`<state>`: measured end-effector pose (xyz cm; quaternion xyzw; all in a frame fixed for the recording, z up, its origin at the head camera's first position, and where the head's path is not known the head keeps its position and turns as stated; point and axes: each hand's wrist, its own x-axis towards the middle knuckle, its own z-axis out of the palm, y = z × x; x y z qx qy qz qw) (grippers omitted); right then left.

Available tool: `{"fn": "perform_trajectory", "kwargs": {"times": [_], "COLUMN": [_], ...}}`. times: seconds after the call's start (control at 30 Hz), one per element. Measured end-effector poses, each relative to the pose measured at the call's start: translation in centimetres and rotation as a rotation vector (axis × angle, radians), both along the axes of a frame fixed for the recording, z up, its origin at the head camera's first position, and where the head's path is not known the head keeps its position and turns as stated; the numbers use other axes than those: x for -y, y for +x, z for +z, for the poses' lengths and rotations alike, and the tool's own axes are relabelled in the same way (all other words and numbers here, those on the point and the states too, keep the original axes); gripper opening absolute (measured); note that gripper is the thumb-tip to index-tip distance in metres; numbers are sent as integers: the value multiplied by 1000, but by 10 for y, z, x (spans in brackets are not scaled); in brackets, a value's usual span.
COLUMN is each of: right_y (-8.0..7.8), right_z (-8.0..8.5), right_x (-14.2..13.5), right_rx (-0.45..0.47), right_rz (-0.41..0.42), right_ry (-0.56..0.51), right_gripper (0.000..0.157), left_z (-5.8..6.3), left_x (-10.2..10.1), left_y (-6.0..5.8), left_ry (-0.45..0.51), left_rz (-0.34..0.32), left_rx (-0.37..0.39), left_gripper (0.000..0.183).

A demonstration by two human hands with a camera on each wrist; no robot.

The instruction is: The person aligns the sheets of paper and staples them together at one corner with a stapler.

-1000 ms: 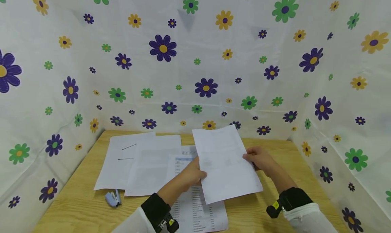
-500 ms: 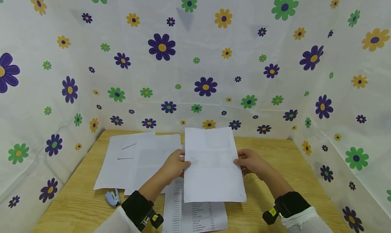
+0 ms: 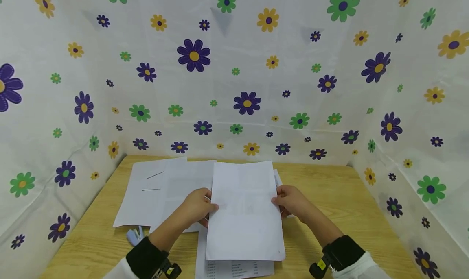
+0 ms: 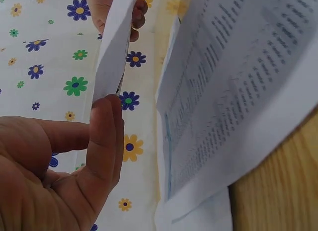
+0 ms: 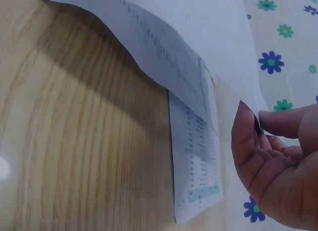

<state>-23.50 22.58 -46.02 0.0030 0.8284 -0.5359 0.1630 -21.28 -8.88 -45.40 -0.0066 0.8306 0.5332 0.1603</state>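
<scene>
White sheets of paper, blank side up, are held between both hands over the middle of the table. My left hand pinches the left edge, thumb on top and fingers underneath; the left wrist view shows the paper nearly edge-on at the fingertips. On the opposite edge, my right hand grips with its thumb above and curled fingers below. Beneath the held paper lie printed sheets with rows of text. One printed sheet with a light-blue header band shows in the right wrist view.
To the left, two overlapping white sheets lie on the wooden table, with two thin dark lines on the outer one. A light-blue stapler sits by their near edge. A flower-patterned curtain encloses the back and sides.
The held paper has shifted left, straightened from a tilt, and come lower and nearer. Both hands have moved left with it, keeping hold of its side edges.
</scene>
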Motion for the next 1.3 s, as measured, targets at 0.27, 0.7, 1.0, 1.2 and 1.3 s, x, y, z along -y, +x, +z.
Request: {"fn": "perform_trajectory", "kwargs": {"times": [0.27,0.7,1.0,1.2,1.3], "right_y": [0,4,9,10,11], "right_z": [-1,-19,-28,-33,-35], "right_x": [11,30,45,51,54], "right_rx": [-17,-35,-76,-90,-115], "right_rz": [0,35,43,28,34], "right_ry": [76,280,434,531,575], "right_gripper": [18,18,19,21,22], "left_z": [-4,-16,-28,-31,-35], "left_x": [9,26,26,26,27], "left_y": [11,17,22,26,27], "left_ry": [-72,-331,-467,-544,-568], "left_rz": [-7,-80,-72,-65,-63], "left_rx": [26,-16,-49,-74,-83], "left_gripper": [29,25,29,32,32]}}
